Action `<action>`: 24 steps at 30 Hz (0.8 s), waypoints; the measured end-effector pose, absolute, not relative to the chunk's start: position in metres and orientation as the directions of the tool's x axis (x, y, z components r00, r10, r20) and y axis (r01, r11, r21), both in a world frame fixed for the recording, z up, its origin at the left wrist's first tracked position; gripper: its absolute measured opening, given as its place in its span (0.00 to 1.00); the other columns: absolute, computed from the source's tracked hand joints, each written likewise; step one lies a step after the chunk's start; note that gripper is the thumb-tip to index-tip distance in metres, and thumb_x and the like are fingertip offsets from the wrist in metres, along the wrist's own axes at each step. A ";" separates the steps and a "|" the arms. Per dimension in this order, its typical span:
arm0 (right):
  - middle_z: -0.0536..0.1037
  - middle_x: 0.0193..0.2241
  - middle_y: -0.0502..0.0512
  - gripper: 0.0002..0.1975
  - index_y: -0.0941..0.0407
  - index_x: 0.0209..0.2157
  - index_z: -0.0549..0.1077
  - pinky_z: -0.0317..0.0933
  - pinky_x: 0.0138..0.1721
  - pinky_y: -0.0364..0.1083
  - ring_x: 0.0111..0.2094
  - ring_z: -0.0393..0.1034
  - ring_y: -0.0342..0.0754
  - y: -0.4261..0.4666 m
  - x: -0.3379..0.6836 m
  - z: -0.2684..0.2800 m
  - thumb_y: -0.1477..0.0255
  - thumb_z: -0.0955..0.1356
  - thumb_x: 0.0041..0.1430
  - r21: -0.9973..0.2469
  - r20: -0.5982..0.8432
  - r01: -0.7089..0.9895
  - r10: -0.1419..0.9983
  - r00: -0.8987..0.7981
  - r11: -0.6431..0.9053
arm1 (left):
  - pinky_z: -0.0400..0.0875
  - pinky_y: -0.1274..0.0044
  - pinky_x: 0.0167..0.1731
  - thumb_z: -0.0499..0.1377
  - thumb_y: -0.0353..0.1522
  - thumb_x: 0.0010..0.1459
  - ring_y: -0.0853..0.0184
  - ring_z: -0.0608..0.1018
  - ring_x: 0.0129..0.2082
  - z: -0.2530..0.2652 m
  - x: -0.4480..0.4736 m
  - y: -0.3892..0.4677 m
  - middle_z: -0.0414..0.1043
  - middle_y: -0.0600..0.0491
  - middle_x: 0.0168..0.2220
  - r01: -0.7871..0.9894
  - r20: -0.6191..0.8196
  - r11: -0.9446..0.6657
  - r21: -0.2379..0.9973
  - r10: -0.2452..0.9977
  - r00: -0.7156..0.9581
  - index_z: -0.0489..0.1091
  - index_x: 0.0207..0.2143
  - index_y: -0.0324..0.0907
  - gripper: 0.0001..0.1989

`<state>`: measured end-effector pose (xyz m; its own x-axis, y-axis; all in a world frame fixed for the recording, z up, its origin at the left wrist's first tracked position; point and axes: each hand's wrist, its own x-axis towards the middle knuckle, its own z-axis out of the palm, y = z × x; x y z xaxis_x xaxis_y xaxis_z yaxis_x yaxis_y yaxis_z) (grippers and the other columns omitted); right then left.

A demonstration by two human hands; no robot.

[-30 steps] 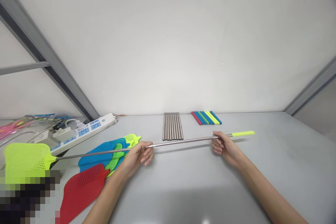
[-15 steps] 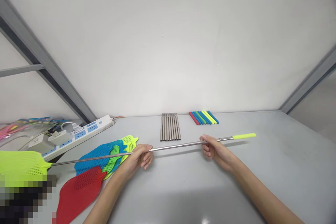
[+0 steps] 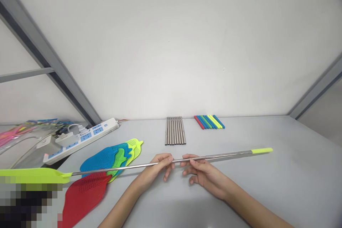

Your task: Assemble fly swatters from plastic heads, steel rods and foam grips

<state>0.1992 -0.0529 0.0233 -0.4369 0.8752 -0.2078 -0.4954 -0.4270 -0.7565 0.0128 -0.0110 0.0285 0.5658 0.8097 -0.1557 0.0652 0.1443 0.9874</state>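
A fly swatter with a long metal rod [image 3: 227,156] stretches across the view above the table. Its yellow-green paddle [image 3: 34,175] is at far left, seen nearly edge-on and partly blurred out, and its yellow-green grip [image 3: 262,150] is at the right end. Near the rod's middle, my left hand [image 3: 160,166] pinches it between thumb and fingers. Just to the right, my right hand [image 3: 203,172] has its thumb and fingertips around the rod, the other fingers loosely curled below. Beneath the rod at left lie loose swatter paddles: blue [image 3: 97,159], green, yellow-green and red [image 3: 85,196].
Several metal tubes [image 3: 175,131] lie side by side near the wall. Right of them is a row of coloured grips [image 3: 210,122]. A white power strip [image 3: 88,136] with plugs stands at left, beside plastic-wrapped items [image 3: 24,131]. Grey frame posts [image 3: 53,53] flank the table [image 3: 294,171].
My two hands have come closer together along the rod, the left moving right and the right moving left. The swatter has shifted right and lower, and its paddle has turned edge-on.
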 end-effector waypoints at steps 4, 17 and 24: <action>0.70 0.37 0.58 0.13 0.55 0.38 0.68 0.56 0.26 0.42 0.34 0.65 0.46 -0.049 0.206 0.026 0.67 0.65 0.48 -0.782 -0.210 -0.499 0.912 -0.353 -0.373 | 0.58 0.80 0.19 0.48 0.38 0.53 0.72 0.64 0.16 0.031 0.007 -0.007 0.59 0.57 0.14 -0.023 -0.105 0.133 0.991 0.866 0.488 0.65 0.26 0.37 0.14; 0.69 0.34 0.55 0.12 0.55 0.36 0.70 0.57 0.26 0.42 0.33 0.63 0.46 -0.038 0.228 0.027 0.66 0.65 0.48 -0.800 -0.242 -0.518 0.953 -0.184 -0.303 | 0.59 0.78 0.22 0.46 0.37 0.54 0.71 0.66 0.17 0.038 -0.006 -0.001 0.64 0.55 0.17 -0.174 -0.041 0.120 0.977 0.914 0.404 0.67 0.37 0.37 0.15; 0.65 0.25 0.50 0.08 0.55 0.32 0.69 0.55 0.24 0.39 0.27 0.59 0.41 -0.032 0.234 0.017 0.66 0.64 0.50 -0.770 -0.206 -0.611 0.978 -0.036 -0.185 | 0.60 0.76 0.25 0.44 0.36 0.55 0.69 0.68 0.18 0.041 -0.011 0.002 0.66 0.53 0.16 -0.153 -0.032 0.096 0.983 0.925 0.378 0.70 0.31 0.33 0.19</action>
